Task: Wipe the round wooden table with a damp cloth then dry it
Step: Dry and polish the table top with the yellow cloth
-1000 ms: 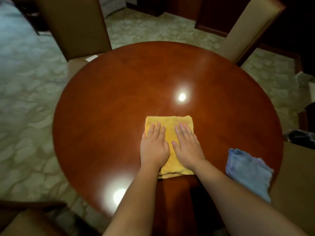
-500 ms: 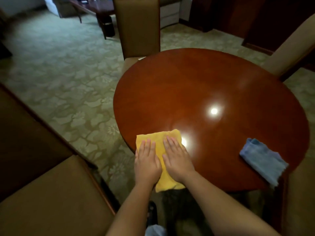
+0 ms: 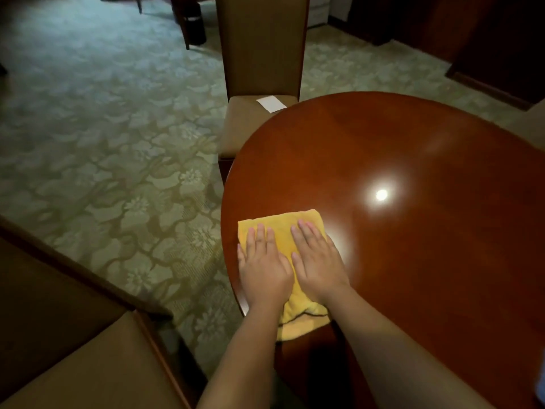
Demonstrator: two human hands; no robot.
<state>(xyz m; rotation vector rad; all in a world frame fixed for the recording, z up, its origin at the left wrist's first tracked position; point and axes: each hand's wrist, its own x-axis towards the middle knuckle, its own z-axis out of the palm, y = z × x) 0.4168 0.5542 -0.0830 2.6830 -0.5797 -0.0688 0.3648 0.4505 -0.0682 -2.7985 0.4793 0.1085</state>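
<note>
A folded yellow cloth (image 3: 284, 228) lies flat near the left edge of the glossy round wooden table (image 3: 398, 160). My left hand (image 3: 264, 265) presses on the cloth's left half with straight fingers. Beside it, my right hand (image 3: 318, 259) presses flat on the right half. The cloth's near end hangs a little over the table's rim, under my wrists. The blue cloth is out of view, apart from a blue sliver at the frame's lower right edge.
A tan upholstered chair (image 3: 259, 54) stands at the table's far left, with a white paper (image 3: 271, 103) on its seat. Another tan chair seat (image 3: 88, 370) is at lower left. Patterned carpet (image 3: 118, 172) spreads to the left; dark wooden furniture lines the back.
Both hands slid the yellow cloth from the table's middle front to its left edge. The view swung left, and the blue cloth left the frame.
</note>
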